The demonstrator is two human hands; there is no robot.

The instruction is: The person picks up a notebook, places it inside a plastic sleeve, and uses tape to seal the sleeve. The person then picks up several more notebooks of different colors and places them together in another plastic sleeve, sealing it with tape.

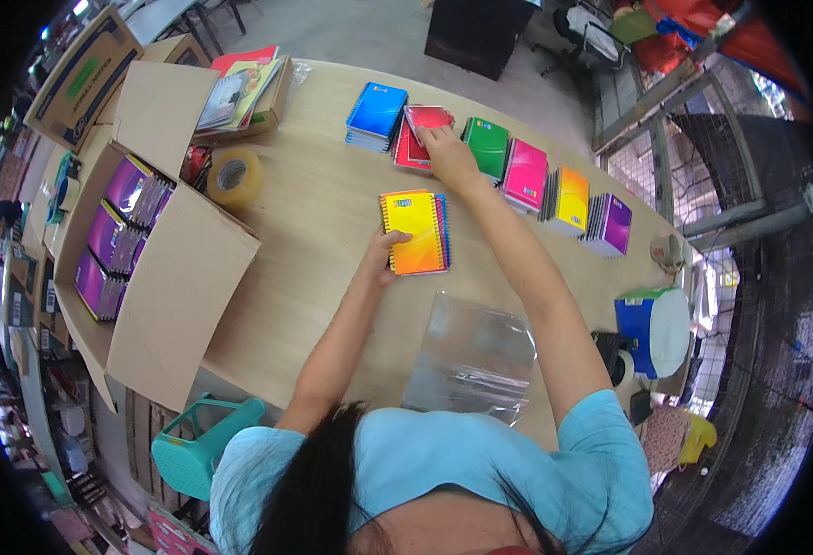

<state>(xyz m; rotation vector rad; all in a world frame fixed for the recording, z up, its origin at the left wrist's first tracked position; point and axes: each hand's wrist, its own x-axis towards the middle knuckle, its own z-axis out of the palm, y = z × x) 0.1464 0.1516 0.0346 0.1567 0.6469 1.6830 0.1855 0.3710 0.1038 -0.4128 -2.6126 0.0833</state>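
1. Plastic (471,361), clear and creased, possibly a bag, flat on the counter (309,185) just in front of the body; apparently unfilled.
2. Off to the left, open-flapped: a box (180,287) with purple notebooks (109,231) packed closely inside.
3. Firmly grasped in the left hand (385,254), thumb over the cover: a stack (414,227) of spiral notebooks, above the counter, between plastic and row. Glossy yellow on top, warming to orange lower down, with a small label near the upper edge. Slightly uneven, with blue and pink edges peeking out at the right. Several colours gathered, by the look of it; exact count hidden.
4. Farther on, in a slanting row: purple pile (612,225), yellow pile (568,199), pink pile (524,174), green pile (486,148). Plenty left to draw from, judging by the heights.
5. At the red pile (414,153), top cover askew: fingertips of the outstretched right hand (450,155). Pinching or merely touching, cannot tell.
6. Beyond, at the row's far end: blue pile (376,111), fairly neat, several notebooks deep.
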